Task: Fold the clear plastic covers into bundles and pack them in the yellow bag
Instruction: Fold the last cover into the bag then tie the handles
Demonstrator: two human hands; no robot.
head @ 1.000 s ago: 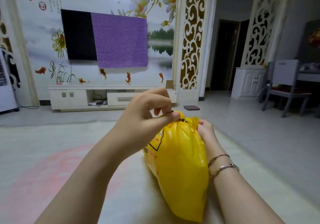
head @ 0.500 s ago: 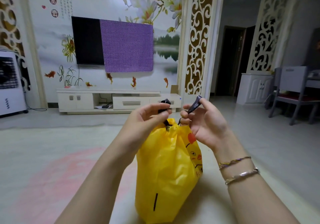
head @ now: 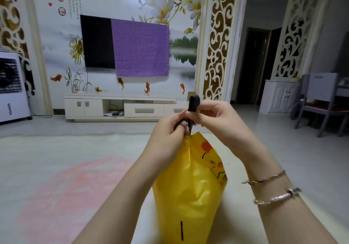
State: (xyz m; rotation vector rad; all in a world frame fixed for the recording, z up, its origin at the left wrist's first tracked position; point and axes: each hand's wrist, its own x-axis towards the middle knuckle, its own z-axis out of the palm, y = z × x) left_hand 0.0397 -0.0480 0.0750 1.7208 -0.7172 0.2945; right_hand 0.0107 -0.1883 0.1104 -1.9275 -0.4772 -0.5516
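Head view: packing appears finished — closure of the yellow bag in progress.

Largest item, the yellow bag (head: 188, 190), stands upright on the pale floor (head: 56, 149) directly in front of the person, between the forearms; its body is bulged and creased, and its mouth is gathered to a narrow neck at the top. No clear plastic covers are visible outside it; its contents cannot be seen through the opaque film, so the packing is judged done, not confirmed. The left hand (head: 168, 136) is curled tight around the gathered neck and pinches one end of the black drawstring (head: 193, 105); the right hand (head: 217, 119) pinches the other end, raised just above the neck — both grasping, neither released. Remaining, by judgement: tying off the drawstring and letting go.
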